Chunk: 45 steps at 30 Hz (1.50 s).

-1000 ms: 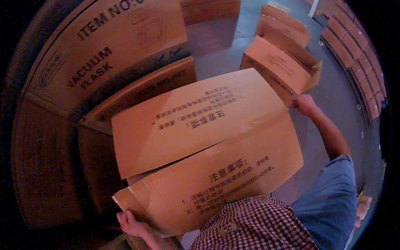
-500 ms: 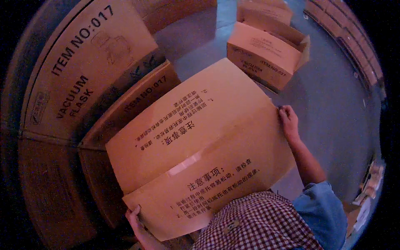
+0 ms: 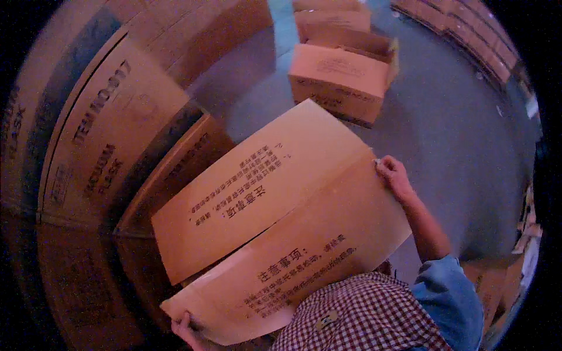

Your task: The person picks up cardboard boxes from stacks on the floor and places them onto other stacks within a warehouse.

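I hold a large flattened cardboard box (image 3: 275,216) with printed text in front of my chest, tilted so its far edge points up and right. My right hand (image 3: 393,175) grips its right edge near the fold. My left hand (image 3: 186,329) grips its lower left corner, with only the fingers showing. A checked shirt front and a blue sleeve show at the bottom.
Tall stacked cardboard cartons (image 3: 111,146) rise close on my left. An opened cardboard box (image 3: 342,73) stands on the grey floor (image 3: 468,152) ahead, with more boxes behind it. A row of cartons (image 3: 468,29) lines the far right.
The flat box has swung and tilted, its right edge dropping lower in view. My view has turned right, so the open box on the floor now sits ahead of me.
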Each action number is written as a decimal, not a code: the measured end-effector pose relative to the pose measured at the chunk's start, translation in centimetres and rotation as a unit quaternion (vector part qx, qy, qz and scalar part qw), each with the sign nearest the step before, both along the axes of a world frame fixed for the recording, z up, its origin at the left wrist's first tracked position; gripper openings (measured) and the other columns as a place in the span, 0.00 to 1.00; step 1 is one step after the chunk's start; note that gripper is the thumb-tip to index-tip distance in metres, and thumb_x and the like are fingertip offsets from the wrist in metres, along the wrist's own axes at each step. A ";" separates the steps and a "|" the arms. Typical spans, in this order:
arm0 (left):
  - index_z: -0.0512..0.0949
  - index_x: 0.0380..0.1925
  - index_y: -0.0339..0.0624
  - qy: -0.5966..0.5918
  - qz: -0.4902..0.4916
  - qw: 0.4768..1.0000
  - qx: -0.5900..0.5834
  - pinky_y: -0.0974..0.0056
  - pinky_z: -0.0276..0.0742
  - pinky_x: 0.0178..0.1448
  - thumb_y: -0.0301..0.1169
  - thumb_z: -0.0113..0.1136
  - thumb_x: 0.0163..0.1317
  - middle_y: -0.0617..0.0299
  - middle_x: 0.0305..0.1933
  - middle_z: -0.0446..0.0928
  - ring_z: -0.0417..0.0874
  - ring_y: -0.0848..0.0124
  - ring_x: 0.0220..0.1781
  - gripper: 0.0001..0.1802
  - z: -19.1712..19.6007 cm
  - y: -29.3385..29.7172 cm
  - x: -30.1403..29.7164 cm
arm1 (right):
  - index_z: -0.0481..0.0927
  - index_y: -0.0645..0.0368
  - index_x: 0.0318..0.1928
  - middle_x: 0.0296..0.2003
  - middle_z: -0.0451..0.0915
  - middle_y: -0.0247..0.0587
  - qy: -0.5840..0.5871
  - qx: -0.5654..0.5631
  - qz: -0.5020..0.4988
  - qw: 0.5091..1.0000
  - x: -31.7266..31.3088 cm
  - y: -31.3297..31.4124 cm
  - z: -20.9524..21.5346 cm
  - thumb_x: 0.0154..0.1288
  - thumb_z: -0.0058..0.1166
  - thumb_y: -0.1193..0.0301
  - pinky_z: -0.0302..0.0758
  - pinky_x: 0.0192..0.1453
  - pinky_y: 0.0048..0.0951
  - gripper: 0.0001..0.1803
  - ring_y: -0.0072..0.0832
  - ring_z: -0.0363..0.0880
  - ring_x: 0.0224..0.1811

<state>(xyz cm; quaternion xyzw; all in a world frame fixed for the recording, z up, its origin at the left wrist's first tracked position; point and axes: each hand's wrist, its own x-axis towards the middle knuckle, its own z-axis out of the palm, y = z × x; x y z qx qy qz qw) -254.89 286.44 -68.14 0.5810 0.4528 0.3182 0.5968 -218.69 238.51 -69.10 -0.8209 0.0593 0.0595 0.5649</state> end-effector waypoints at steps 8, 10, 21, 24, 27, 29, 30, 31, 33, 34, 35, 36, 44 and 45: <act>0.74 0.34 0.29 0.087 0.051 0.951 0.292 0.60 0.66 0.40 0.35 0.51 0.53 0.56 0.40 0.71 0.68 0.66 0.33 0.16 9.1 0.0 -3.8 | 0.67 0.55 0.25 0.16 0.64 0.29 -0.087 0.326 -0.183 0.923 -6.8 -6.4 2.0 0.56 0.42 0.66 0.60 0.21 0.23 0.08 0.21 0.62 0.17; 0.75 0.34 0.36 -0.103 -0.114 0.918 0.366 0.59 0.69 0.36 0.35 0.52 0.51 0.54 0.38 0.73 0.71 0.61 0.32 0.15 13.2 -0.5 -2.8 | 0.68 0.56 0.28 0.16 0.64 0.31 -0.100 0.469 -0.242 0.843 -9.7 -8.3 -1.7 0.56 0.41 0.63 0.60 0.20 0.24 0.09 0.23 0.64 0.16; 0.69 0.24 0.37 -0.129 -0.305 0.862 0.383 0.66 0.71 0.31 0.30 0.56 0.39 0.59 0.22 0.70 0.73 0.68 0.24 0.11 15.7 5.5 3.9 | 0.66 0.55 0.26 0.09 0.59 0.32 -0.141 0.583 -0.349 0.720 -21.5 -4.8 -8.7 0.59 0.37 0.63 0.56 0.10 0.28 0.10 0.26 0.56 0.07; 0.67 0.20 0.35 -0.137 -0.323 0.849 0.395 0.66 0.73 0.32 0.32 0.59 0.38 0.55 0.21 0.71 0.75 0.68 0.23 0.14 14.0 6.2 6.7 | 0.66 0.55 0.27 0.09 0.59 0.32 -0.114 0.589 -0.417 0.683 -24.1 -2.8 -10.3 0.60 0.37 0.63 0.56 0.10 0.27 0.11 0.25 0.56 0.07; 0.67 0.19 0.34 -0.187 -0.330 0.890 0.253 0.62 0.74 0.33 0.27 0.61 0.40 0.54 0.21 0.72 0.76 0.66 0.23 0.12 6.5 6.3 8.5 | 0.66 0.54 0.25 0.09 0.59 0.33 -0.136 0.523 -0.445 0.714 -24.7 -3.9 -15.7 0.62 0.34 0.61 0.56 0.10 0.27 0.13 0.26 0.56 0.06; 0.67 0.20 0.34 -0.176 -0.348 0.891 0.233 0.59 0.75 0.35 0.25 0.59 0.42 0.53 0.22 0.73 0.76 0.64 0.23 0.10 3.2 7.9 9.3 | 0.67 0.55 0.28 0.10 0.60 0.32 -0.144 0.543 -0.436 0.703 -25.1 -4.0 -17.1 0.61 0.37 0.63 0.56 0.10 0.25 0.11 0.24 0.57 0.07; 0.67 0.20 0.34 -0.182 -0.356 0.895 0.199 0.58 0.75 0.35 0.25 0.58 0.43 0.53 0.22 0.73 0.76 0.63 0.23 0.09 1.7 7.1 9.8 | 0.67 0.55 0.29 0.11 0.61 0.31 -0.152 0.550 -0.428 0.701 -24.6 -4.7 -17.3 0.60 0.38 0.64 0.57 0.09 0.23 0.10 0.23 0.57 0.08; 0.67 0.20 0.35 -0.186 -0.373 0.894 0.167 0.57 0.75 0.36 0.24 0.58 0.44 0.53 0.23 0.73 0.76 0.62 0.24 0.08 0.5 7.8 10.6 | 0.67 0.55 0.29 0.11 0.61 0.31 -0.171 0.532 -0.435 0.706 -25.3 -3.9 -17.8 0.60 0.39 0.64 0.57 0.10 0.23 0.09 0.22 0.57 0.08; 0.68 0.21 0.36 -0.123 -0.398 0.903 0.108 0.58 0.75 0.37 0.23 0.57 0.44 0.54 0.25 0.74 0.77 0.61 0.27 0.07 -6.7 12.0 10.7 | 0.67 0.56 0.30 0.12 0.61 0.30 -0.202 0.477 -0.441 0.733 -26.8 -2.9 -17.3 0.60 0.40 0.65 0.57 0.10 0.22 0.09 0.22 0.57 0.08; 0.69 0.23 0.36 -0.104 -0.402 0.907 0.073 0.58 0.74 0.39 0.22 0.56 0.42 0.54 0.27 0.74 0.77 0.61 0.30 0.07 -9.8 12.4 10.9 | 0.68 0.56 0.30 0.12 0.62 0.30 -0.205 0.447 -0.453 0.743 -26.7 -3.2 -17.0 0.60 0.41 0.65 0.57 0.11 0.22 0.08 0.21 0.57 0.08; 0.69 0.24 0.36 -0.083 -0.405 0.910 0.043 0.58 0.74 0.41 0.20 0.55 0.41 0.53 0.30 0.74 0.77 0.61 0.33 0.08 -12.2 12.3 11.1 | 0.68 0.56 0.30 0.13 0.62 0.31 -0.207 0.421 -0.465 0.751 -25.9 -3.2 -17.0 0.60 0.41 0.66 0.56 0.11 0.22 0.08 0.21 0.57 0.09; 0.69 0.25 0.36 -0.063 -0.408 0.911 0.012 0.58 0.73 0.43 0.18 0.53 0.39 0.53 0.33 0.74 0.77 0.60 0.35 0.09 -14.3 12.2 10.9 | 0.68 0.56 0.31 0.13 0.62 0.31 -0.209 0.395 -0.477 0.757 -25.0 -3.4 -16.9 0.60 0.42 0.66 0.56 0.11 0.22 0.08 0.21 0.57 0.09; 0.73 0.30 0.37 0.034 -0.354 0.888 -0.291 0.68 0.73 0.39 0.21 0.58 0.44 0.57 0.33 0.76 0.76 0.66 0.38 0.10 -18.5 19.2 9.7 | 0.70 0.56 0.30 0.18 0.66 0.31 -0.110 0.328 -0.524 0.778 -12.8 -1.3 -23.5 0.58 0.44 0.65 0.62 0.18 0.25 0.08 0.23 0.62 0.14; 0.74 0.32 0.37 0.004 -0.325 0.871 -0.368 0.69 0.72 0.40 0.21 0.59 0.44 0.58 0.33 0.76 0.77 0.67 0.37 0.12 -19.3 15.1 11.5 | 0.69 0.56 0.29 0.19 0.66 0.32 -0.103 0.323 -0.537 0.772 -9.4 -5.5 -23.7 0.59 0.43 0.65 0.64 0.19 0.27 0.08 0.25 0.63 0.15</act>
